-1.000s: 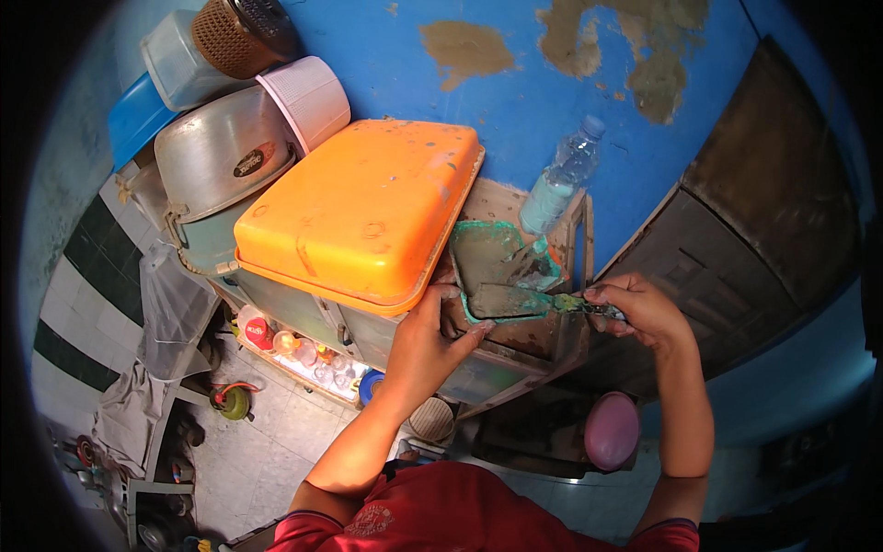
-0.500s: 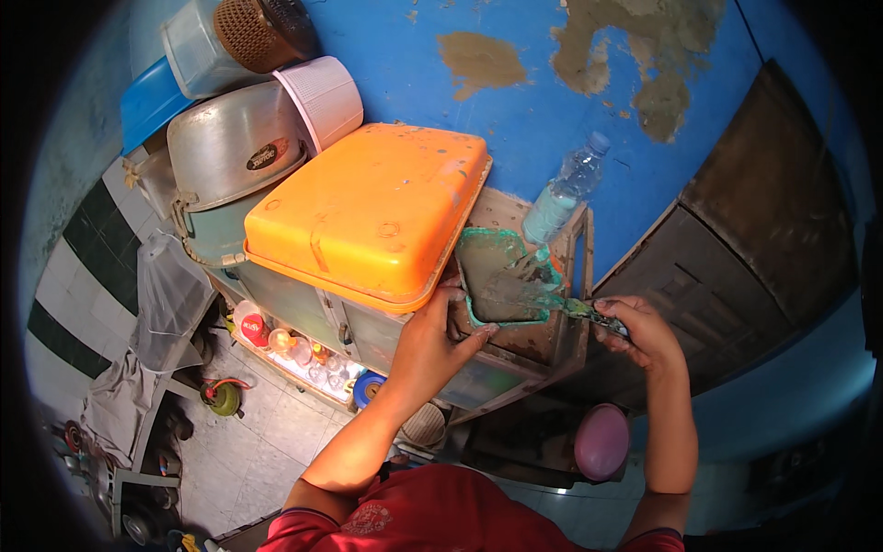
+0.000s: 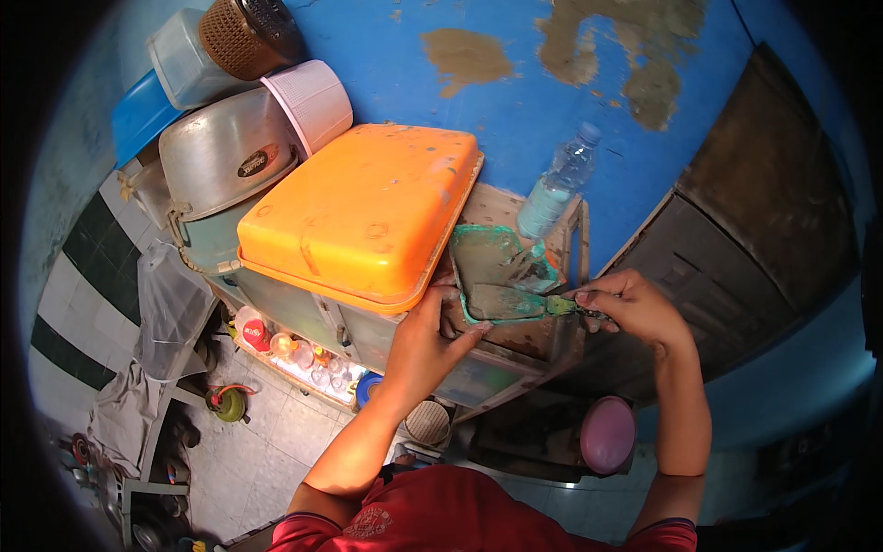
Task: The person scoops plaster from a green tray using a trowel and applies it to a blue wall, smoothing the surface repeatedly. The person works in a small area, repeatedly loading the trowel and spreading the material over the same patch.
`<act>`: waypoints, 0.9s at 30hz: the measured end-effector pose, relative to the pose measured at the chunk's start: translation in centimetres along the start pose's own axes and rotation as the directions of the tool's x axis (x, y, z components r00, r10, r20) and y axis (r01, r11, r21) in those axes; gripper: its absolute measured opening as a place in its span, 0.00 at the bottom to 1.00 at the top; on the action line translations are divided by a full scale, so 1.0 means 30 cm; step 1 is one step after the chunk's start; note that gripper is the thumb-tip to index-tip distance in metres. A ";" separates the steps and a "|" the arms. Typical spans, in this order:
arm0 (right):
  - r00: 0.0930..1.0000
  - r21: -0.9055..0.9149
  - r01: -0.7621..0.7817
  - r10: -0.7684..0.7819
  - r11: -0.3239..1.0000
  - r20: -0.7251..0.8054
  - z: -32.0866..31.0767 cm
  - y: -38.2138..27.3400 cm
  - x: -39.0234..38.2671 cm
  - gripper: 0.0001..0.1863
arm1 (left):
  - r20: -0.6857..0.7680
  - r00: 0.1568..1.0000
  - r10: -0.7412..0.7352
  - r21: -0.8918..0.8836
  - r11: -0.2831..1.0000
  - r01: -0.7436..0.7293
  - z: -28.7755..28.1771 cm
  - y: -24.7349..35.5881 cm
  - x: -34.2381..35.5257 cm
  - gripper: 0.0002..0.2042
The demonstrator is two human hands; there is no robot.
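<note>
A green-rimmed container (image 3: 454,247) of wet grey mix rests tilted on top of the cabinet, between an orange box and a water bottle. My left hand (image 3: 429,339) grips its near left corner, thumb along the near rim and fingers partly hidden behind it. In my right hand (image 3: 629,311) is the handle of a putty knife (image 3: 511,302), held from the right side. Its wide blade, smeared with grey, lies flat over the near part of the container. Behind it, the plastic bottle (image 3: 552,198) stands close to the blue wall.
The large orange box (image 3: 359,216) takes up the cabinet top to the left. Beyond it are stacked a metal pot (image 3: 225,152), a pink basket (image 3: 313,103) and other tubs. Grey plaster patches (image 3: 467,59) mark the wall. A pink round object (image 3: 608,434) sits low at right.
The putty knife's blade has turned flat and come toward the container's near edge. My right hand has tilted and shifted slightly left. My left hand keeps its hold.
</note>
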State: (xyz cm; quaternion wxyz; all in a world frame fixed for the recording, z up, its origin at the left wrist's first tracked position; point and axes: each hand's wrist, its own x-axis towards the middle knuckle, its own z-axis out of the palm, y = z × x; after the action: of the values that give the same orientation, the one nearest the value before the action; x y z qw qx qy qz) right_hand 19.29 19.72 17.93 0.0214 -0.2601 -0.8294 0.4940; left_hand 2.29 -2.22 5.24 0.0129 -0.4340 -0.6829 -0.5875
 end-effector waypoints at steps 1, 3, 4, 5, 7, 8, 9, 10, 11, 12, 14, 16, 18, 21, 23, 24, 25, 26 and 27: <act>1.000 0.031 -0.006 0.006 0.999 0.009 -0.005 0.000 0.004 0.13 | 0.002 1.000 -0.005 -0.012 1.000 0.005 0.002 0.000 -0.001 0.24; 1.000 0.077 -0.008 0.006 0.997 0.025 -0.013 0.013 0.011 0.13 | 0.002 1.000 -0.009 -0.019 1.000 0.009 0.003 0.001 -0.002 0.24; 0.999 0.101 -0.010 0.007 0.995 0.031 -0.015 0.018 0.012 0.13 | 0.001 1.000 -0.009 -0.014 1.000 0.009 0.003 0.004 -0.001 0.24; 0.999 0.127 -0.020 0.015 0.992 0.037 -0.017 0.019 0.010 0.13 | 0.001 1.000 -0.008 -0.008 1.000 0.008 0.003 0.005 -0.001 0.24; 0.998 0.183 -0.039 0.031 0.982 0.047 -0.020 0.019 0.006 0.13 | -0.001 1.000 0.000 -0.002 1.000 0.000 0.001 0.008 -0.001 0.24; 0.998 0.198 -0.055 0.046 0.979 0.050 -0.020 0.018 0.006 0.13 | -0.001 1.000 0.005 0.001 1.000 -0.005 0.000 0.009 -0.001 0.24; 0.997 0.213 -0.070 0.060 0.974 0.053 -0.020 0.017 0.006 0.13 | -0.003 1.000 0.007 0.014 1.000 -0.007 0.000 0.011 -0.001 0.24; 0.996 0.228 -0.086 0.075 0.970 0.056 -0.020 0.017 0.006 0.13 | -0.004 1.000 0.009 0.026 1.000 -0.009 -0.001 0.013 0.000 0.24; 0.997 0.249 -0.075 0.067 0.966 0.042 -0.016 0.017 0.005 0.13 | -0.005 1.000 0.011 0.038 0.999 -0.011 -0.001 0.015 0.000 0.24; 0.998 0.269 -0.063 0.058 0.961 0.027 -0.006 0.017 0.005 0.13 | 0.002 1.000 0.000 0.035 0.999 0.000 -0.002 0.016 0.000 0.24; 0.999 0.246 -0.043 0.035 0.968 0.038 -0.008 0.025 0.004 0.14 | 0.016 1.000 -0.021 0.028 0.999 0.021 -0.005 0.019 0.000 0.24; 0.995 0.160 -0.025 0.010 0.987 0.095 -0.028 0.038 0.004 0.14 | -0.014 0.999 0.031 0.021 0.999 -0.031 0.000 0.006 0.000 0.24; 0.995 0.089 0.020 -0.029 0.996 0.098 -0.025 0.020 -0.004 0.14 | -0.025 0.998 0.050 0.023 0.999 -0.049 0.003 0.001 0.000 0.24; 0.992 -0.045 0.092 -0.088 0.995 0.091 -0.018 0.000 0.002 0.15 | -0.019 0.999 0.039 0.047 0.998 -0.038 0.005 -0.002 -0.003 0.24; 0.993 -0.043 0.094 -0.090 0.995 0.078 -0.018 -0.003 0.006 0.15 | -0.025 0.999 0.046 0.081 0.996 -0.044 0.008 -0.011 -0.009 0.26; 0.995 0.005 0.073 -0.073 0.997 0.067 -0.018 -0.001 0.013 0.15 | -0.039 0.997 0.068 0.079 0.995 -0.065 0.009 -0.012 -0.009 0.26; 0.997 0.052 0.052 -0.055 0.997 0.057 -0.018 0.002 0.020 0.15 | -0.054 0.994 0.090 0.077 0.993 -0.086 0.010 -0.010 -0.008 0.26; 0.999 0.098 0.022 -0.026 0.995 0.048 -0.019 0.012 0.026 0.15 | -0.070 0.991 0.112 0.077 0.991 -0.106 0.009 -0.007 -0.008 0.26; 0.999 0.141 -0.009 0.004 0.990 0.041 -0.024 0.028 0.031 0.15 | -0.060 0.995 0.085 0.060 0.995 -0.081 0.009 -0.004 -0.007 0.26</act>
State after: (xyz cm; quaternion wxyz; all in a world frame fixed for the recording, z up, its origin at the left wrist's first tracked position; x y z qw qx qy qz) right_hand 19.05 21.04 17.37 0.0215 -0.2506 -0.7917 0.5568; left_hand 2.49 -2.11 4.94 0.0711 -0.4429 -0.6803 -0.5797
